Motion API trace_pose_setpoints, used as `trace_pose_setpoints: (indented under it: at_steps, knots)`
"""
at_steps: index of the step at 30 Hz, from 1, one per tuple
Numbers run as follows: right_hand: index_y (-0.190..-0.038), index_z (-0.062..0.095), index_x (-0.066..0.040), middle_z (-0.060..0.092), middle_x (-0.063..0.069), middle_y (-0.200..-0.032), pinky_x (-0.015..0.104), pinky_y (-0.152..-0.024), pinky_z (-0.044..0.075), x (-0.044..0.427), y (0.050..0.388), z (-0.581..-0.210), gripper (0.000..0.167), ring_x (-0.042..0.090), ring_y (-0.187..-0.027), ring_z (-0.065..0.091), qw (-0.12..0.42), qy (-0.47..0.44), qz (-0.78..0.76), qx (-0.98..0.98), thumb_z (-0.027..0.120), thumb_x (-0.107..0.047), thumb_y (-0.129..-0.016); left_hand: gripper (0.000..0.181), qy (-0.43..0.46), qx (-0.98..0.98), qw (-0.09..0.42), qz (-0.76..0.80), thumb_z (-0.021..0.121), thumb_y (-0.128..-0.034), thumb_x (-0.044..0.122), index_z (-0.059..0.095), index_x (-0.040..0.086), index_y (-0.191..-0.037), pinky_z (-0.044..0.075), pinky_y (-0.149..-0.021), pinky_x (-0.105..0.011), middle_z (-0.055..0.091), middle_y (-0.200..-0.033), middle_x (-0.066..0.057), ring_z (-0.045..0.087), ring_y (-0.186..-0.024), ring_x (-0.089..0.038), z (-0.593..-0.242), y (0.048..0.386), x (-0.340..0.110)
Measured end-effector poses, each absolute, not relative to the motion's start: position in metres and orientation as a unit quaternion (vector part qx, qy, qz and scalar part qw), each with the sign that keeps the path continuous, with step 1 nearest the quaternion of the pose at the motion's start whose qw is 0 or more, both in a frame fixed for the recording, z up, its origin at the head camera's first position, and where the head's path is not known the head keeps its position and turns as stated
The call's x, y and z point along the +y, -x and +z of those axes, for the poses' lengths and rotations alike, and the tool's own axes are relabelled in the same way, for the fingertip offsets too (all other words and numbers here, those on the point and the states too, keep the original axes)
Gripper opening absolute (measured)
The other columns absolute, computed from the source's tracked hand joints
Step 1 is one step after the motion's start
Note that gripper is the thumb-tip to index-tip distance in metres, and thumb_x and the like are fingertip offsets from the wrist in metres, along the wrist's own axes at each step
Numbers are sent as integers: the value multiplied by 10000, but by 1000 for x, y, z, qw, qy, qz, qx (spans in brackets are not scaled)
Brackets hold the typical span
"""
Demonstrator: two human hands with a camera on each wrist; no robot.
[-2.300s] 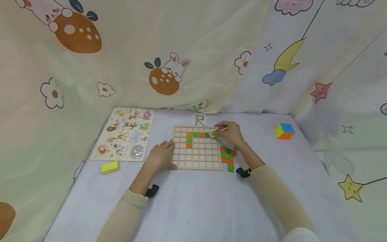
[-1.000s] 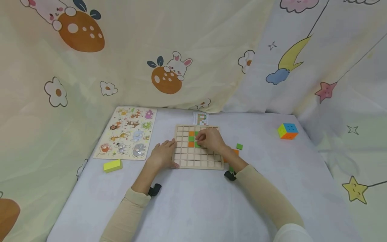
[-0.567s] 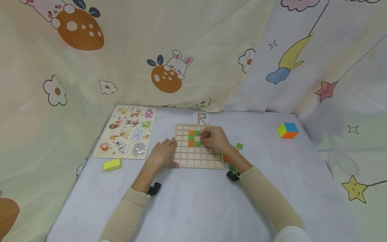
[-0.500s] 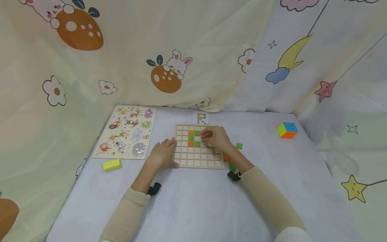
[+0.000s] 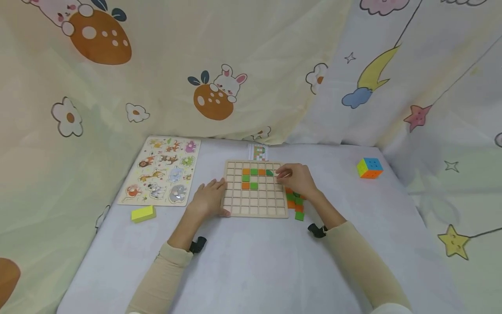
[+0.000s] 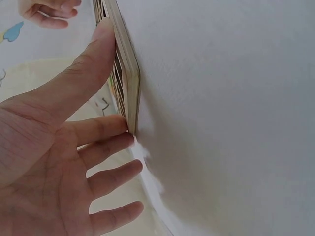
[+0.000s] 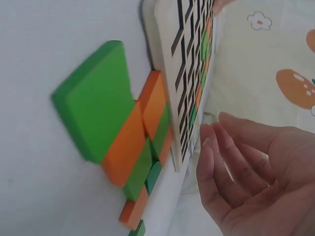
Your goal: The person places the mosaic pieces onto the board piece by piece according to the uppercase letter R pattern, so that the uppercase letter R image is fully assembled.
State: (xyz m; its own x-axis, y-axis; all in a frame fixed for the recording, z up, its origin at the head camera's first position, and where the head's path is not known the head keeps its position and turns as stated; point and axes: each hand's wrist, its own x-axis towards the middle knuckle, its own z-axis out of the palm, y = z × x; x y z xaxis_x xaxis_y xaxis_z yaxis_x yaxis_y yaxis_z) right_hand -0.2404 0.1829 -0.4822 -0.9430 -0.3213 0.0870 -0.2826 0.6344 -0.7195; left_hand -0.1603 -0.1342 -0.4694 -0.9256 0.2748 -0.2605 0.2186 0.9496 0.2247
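A wooden grid board [image 5: 255, 205] lies mid-table, with several orange, green and dark green tiles set in its upper cells, among them a green tile [image 5: 254, 186] beside an orange tile [image 5: 245, 186]. My left hand [image 5: 208, 199] rests against the board's left side. In the left wrist view, its thumb [image 6: 93, 59] and straight fingers touch the board's edge. By the upper right edge hovers my right hand [image 5: 299, 179], its fingers bent loosely. The right wrist view shows nothing between those fingers [image 7: 231, 182]. Loose tiles [image 5: 299, 216] lie right of the board, partly behind that hand.
Behind the board lies a small pattern card [image 5: 259, 152]. An animal puzzle board [image 5: 157, 174] and a yellow block [image 5: 143, 214] are at the left. A coloured puzzle cube [image 5: 369, 168] stands at the far right. A printed curtain [image 5: 274, 65] hangs at the table's back.
A green tile, earlier pinched in my right hand, now lies in the board's third row of cells. My right hand has drawn back rightward from it. My left hand stays at the board's side.
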Motion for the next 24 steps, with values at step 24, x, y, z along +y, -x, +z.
trace_pose_setpoints:
  at_steps: [24]
  knots:
    - [-1129,776,-95,741,48,-973,332,-698,585,210,227,-485,333,235,-881,681,100,84,-325,937,884,-78,-814,1103,-133,976,143,96,919,-761,447,365,-13,-1597,233,-1242,-645,295,-1690,-174,255,-1561,-404,-469,160,-136]
